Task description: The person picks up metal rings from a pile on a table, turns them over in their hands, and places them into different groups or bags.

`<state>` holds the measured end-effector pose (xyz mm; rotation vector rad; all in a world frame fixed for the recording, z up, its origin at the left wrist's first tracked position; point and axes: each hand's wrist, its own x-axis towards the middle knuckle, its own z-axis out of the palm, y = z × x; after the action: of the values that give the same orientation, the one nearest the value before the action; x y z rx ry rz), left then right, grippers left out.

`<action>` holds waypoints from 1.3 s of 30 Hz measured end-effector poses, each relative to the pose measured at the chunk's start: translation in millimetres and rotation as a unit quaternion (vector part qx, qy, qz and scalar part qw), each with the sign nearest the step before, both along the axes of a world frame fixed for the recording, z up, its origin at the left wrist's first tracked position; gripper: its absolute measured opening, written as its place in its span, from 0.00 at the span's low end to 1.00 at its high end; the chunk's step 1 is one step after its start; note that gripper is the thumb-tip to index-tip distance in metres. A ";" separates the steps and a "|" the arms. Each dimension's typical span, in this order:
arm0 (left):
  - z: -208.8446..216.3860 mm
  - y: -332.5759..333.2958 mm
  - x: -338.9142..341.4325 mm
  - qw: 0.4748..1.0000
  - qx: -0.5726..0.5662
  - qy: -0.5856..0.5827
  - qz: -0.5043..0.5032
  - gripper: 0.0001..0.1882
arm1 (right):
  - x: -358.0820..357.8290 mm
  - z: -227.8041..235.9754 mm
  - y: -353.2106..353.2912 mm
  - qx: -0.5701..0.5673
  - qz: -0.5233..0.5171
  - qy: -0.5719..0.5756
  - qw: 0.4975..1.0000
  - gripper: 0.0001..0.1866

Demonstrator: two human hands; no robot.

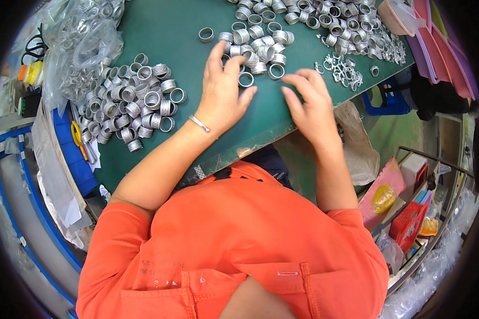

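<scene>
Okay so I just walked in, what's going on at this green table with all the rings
A person in an orange shirt has both bare hands at a middle cluster of silver-coloured rings on a green table. The left hand is at the cluster's left edge, fingers over some rings; the right hand is just off its right side. Both have thumb and fingers apart. Another ring pile lies to the left, and a larger heap sits farther back, right.
</scene>
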<state>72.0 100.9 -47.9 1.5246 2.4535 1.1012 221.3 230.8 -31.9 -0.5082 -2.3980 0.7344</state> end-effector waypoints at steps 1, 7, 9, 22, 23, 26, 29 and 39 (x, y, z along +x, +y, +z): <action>1.6 -1.8 2.3 1.000 0.000 -0.002 -0.013 0.33 | -10.8 -2.6 -1.0 0.010 -0.006 0.002 1.000 0.08; 5.3 -14.0 1.1 0.995 0.042 -0.071 -0.056 0.32 | -6.6 -19.5 1.3 -0.010 -0.033 0.007 0.999 0.10; 5.6 -12.9 -4.4 0.995 0.079 -0.044 -0.046 0.34 | 0.7 -19.6 0.0 -0.106 -0.030 0.036 0.993 0.10; 22.4 -13.1 24.3 0.792 0.158 -0.570 -0.151 0.16 | 12.1 -11.7 -30.4 -0.473 0.164 0.269 0.823 0.23; 23.1 -13.4 25.2 0.783 0.164 -0.581 -0.147 0.15 | 12.0 -10.6 -31.8 -0.472 0.167 0.266 0.824 0.23; 26.9 -17.3 21.0 0.749 0.124 -0.634 -0.148 0.13 | 13.2 -7.6 -34.1 -0.481 0.148 0.256 0.825 0.21; 28.3 -19.4 25.1 0.751 0.114 -0.637 -0.130 0.11 | 14.6 -5.9 -36.6 -0.511 0.139 0.247 0.812 0.19; 27.2 -25.6 28.6 0.774 0.104 -0.600 -0.172 0.13 | 21.1 -3.8 -41.7 -0.550 0.140 0.230 0.791 0.14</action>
<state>100.6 75.3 -20.6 0.7407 1.1511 1.5680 242.4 189.1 -35.8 -0.3182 -1.3842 2.1198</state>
